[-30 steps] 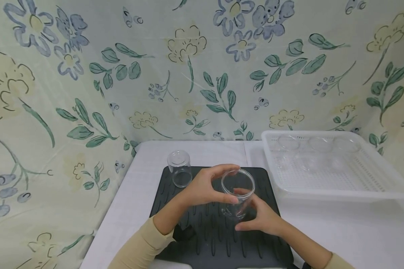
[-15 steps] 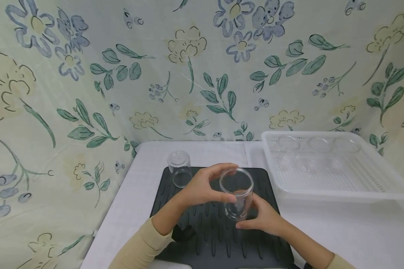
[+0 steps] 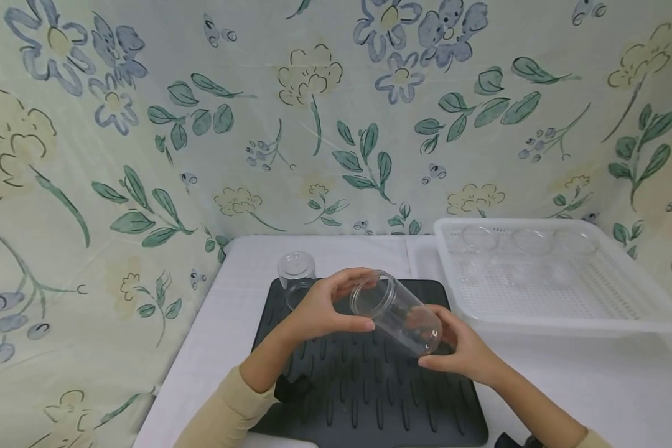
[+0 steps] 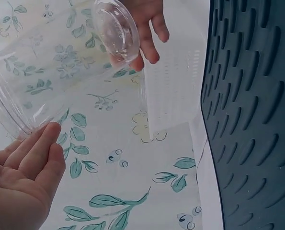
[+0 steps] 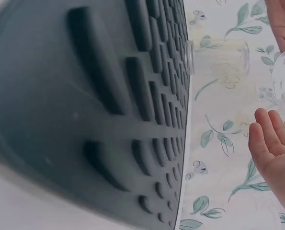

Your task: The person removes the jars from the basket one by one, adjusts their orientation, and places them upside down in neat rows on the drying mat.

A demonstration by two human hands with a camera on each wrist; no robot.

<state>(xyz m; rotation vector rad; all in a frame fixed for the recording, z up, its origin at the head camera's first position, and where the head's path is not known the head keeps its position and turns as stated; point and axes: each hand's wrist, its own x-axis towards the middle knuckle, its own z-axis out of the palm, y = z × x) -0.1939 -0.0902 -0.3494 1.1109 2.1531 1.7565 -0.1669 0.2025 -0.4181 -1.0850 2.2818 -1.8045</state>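
Observation:
A clear jar is held tilted above the black ridged mat, its open mouth toward the upper left and its base toward the lower right. My left hand grips it near the rim, thumb in front and fingers behind. At the base end, my right hand holds it between thumb and fingers. The left wrist view shows the jar's wall and thick base, with nothing visible inside. Another clear jar stands upside down at the mat's back left corner, partly hidden by my left hand.
On the right, a white plastic basket with perforated sides holds several clear round containers along its back. White cloth covers the table. A flower-patterned curtain hangs behind and at the left.
The jar was nearly upright with its mouth up; now it is tipped over to the left. My left hand has shifted slightly left, my right hand to the right with the base.

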